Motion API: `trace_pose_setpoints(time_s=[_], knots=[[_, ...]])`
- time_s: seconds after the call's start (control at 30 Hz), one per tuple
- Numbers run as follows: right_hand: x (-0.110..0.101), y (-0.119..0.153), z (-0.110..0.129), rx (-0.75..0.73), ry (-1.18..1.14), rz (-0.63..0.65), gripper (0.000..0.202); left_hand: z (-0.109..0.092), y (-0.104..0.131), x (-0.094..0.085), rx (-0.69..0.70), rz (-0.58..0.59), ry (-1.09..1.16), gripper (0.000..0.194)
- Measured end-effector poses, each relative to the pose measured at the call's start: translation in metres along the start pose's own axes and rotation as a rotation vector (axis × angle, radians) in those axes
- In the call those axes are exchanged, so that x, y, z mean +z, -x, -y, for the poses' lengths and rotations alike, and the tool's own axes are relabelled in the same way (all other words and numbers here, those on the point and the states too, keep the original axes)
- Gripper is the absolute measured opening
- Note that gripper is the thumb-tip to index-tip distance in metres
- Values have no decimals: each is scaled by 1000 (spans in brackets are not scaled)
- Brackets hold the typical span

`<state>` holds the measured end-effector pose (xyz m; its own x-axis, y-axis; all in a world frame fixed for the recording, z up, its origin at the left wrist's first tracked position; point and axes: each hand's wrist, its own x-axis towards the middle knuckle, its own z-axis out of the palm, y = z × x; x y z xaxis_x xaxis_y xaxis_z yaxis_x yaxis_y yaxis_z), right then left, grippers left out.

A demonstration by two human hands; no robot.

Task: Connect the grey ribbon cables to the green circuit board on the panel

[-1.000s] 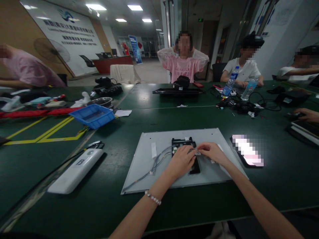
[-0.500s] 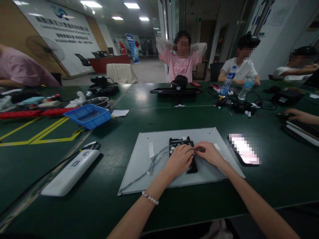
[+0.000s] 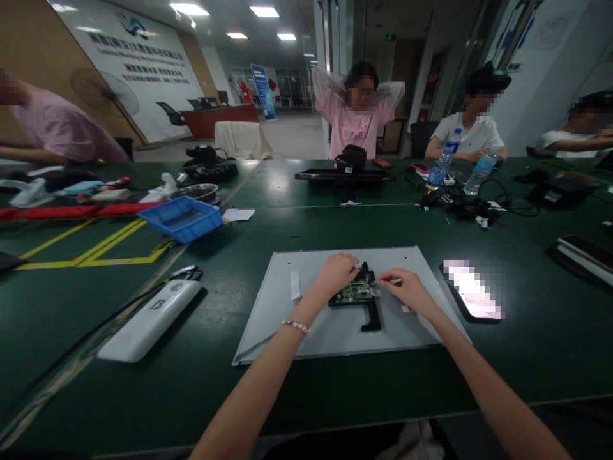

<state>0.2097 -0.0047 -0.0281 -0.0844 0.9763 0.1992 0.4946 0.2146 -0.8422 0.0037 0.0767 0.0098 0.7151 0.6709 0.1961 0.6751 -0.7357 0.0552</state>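
Note:
A green circuit board (image 3: pixel 353 292) sits in a black frame (image 3: pixel 372 317) on a flat grey-white panel (image 3: pixel 306 335). My left hand (image 3: pixel 338 276) lies across the upper left of the board, its fingers together and curled over the frame's top edge. At the frame's right side, my right hand (image 3: pixel 406 289) is closed in a pinch; whatever is between the fingertips is too small to make out. A small pale tab shows just below those fingertips. Grey cable (image 3: pixel 258 346) runs to the panel's lower left corner, partly hidden by my left forearm.
A phone with a lit screen (image 3: pixel 472 291) lies right of the panel. To the left are a white power bank (image 3: pixel 151 319) and a blue tray (image 3: pixel 184 220). Two water bottles (image 3: pixel 445 160) stand farther back. Several people sit around the green table (image 3: pixel 268 223).
My left hand has moved up toward the frame's top edge, uncovering the circuit board. My right hand has shifted slightly right, apart from the left. A co-worker's hand at far right has left the view.

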Motion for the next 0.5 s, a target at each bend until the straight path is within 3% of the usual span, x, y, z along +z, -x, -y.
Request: trace_pose_setpoints(time_s=[0.17, 0.5], knots=[[-1, 4, 12, -61, 106, 159, 29, 0, -6, 15, 17, 10, -34, 18], [0, 4, 19, -89, 291, 144, 19, 4, -32, 6, 20, 11, -149, 15]])
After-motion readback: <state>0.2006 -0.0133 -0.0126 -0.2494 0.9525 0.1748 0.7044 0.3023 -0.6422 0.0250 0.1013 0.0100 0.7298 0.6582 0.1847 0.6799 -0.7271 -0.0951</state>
